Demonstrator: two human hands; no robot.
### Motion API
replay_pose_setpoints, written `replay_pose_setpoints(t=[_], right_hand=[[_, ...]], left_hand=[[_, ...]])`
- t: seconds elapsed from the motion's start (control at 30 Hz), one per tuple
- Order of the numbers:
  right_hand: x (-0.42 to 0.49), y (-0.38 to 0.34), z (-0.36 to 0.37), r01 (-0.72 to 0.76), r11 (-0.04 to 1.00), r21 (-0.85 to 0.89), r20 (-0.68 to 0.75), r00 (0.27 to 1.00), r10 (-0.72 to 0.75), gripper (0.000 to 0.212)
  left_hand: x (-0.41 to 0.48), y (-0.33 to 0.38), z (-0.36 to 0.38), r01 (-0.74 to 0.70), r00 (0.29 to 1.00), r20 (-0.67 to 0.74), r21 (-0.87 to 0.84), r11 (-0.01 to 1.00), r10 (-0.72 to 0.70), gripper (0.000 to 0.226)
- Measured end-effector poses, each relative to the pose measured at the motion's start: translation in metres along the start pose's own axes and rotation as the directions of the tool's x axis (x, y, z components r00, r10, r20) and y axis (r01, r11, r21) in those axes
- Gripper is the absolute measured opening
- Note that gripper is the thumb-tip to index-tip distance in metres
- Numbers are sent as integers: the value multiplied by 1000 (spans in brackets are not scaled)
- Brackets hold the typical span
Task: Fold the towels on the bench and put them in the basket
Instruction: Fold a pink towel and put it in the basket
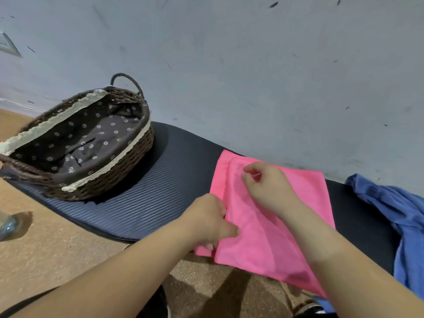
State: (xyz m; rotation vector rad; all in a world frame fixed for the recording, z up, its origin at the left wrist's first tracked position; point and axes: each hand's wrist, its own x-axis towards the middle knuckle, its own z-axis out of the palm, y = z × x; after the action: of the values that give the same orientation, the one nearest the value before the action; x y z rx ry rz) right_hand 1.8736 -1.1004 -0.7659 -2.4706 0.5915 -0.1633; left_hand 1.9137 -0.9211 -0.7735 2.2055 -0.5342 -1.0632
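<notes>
Mid-fold, a pink towel (275, 226) is spread on the bench (149, 191), its left edge gripped by the left hand's (206, 219) curled fingers and its top layer pinched by the right hand (268, 184); no towel is seen in the basket (137, 143), and a crumpled blue towel (401, 214) is cut off at right

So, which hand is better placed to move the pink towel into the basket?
Left, probably: the left hand grips the pink towel at its edge nearest the basket; the right hand pinches its top layer farther away.
</notes>
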Motion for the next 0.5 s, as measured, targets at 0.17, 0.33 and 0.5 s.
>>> replay_pose_setpoints(t=[0.17,0.33,0.5], right_hand=[[58,-4,16,-58,978,-199,81,994,76,24],[78,3,16,-71,975,-210,100,991,93,39],[68,7,16,-62,996,-68,-90,994,56,6]], left_hand=[[-9,0,-3,-56,997,57,157,986,48,44],[-14,-2,-11,-49,996,71,31,998,46,29],[-19,-2,-7,9,988,157,25,1000,-12,24]])
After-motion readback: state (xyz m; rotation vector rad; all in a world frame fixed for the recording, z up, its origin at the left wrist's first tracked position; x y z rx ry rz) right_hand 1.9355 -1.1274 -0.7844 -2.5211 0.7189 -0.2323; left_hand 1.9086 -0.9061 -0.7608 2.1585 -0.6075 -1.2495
